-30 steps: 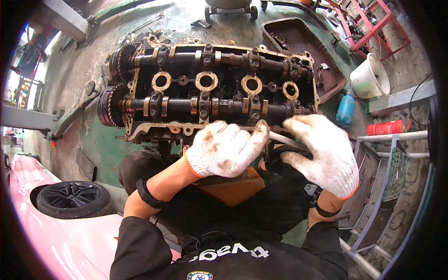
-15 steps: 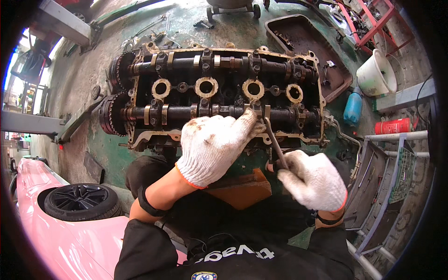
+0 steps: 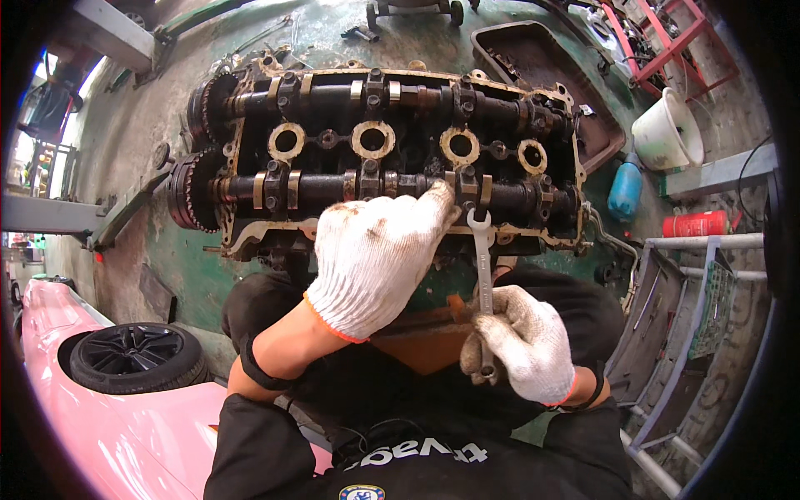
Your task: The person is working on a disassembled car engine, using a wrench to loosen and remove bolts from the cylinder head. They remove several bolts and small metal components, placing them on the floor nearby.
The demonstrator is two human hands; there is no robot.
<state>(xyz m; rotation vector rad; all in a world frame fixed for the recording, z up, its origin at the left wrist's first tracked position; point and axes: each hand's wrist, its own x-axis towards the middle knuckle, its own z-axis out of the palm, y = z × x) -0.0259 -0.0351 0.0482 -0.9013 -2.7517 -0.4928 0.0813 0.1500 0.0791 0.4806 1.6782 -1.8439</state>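
Observation:
A dark, oily cylinder head (image 3: 333,187) with two camshafts, toothed gears at the left end and pale rimmed openings along the middle lies before me. My left hand (image 3: 375,262), in a soiled white glove, has its fingers curled at the near camshaft (image 3: 333,192), thumb beside a bearing cap (image 3: 468,190); what they hold, if anything, is hidden. My right hand (image 3: 521,346), gloved too, grips a silver spanner (image 3: 483,258) by its lower part, the open jaw pointing up just below that cap. Whether the jaw touches anything, I cannot tell.
Behind the head lie a brown tray (image 3: 575,100) and loose tools (image 3: 360,33). At the right are a white bucket (image 3: 667,129), blue bottle (image 3: 624,192), red extinguisher (image 3: 696,224) and metal frame (image 3: 658,333). A pink car panel (image 3: 150,425) with a wheel (image 3: 137,360) is at lower left.
My right hand has dropped lower and drawn inward, closing on the spanner, which now stands more upright in view. My left thumb has moved up onto the near camshaft.

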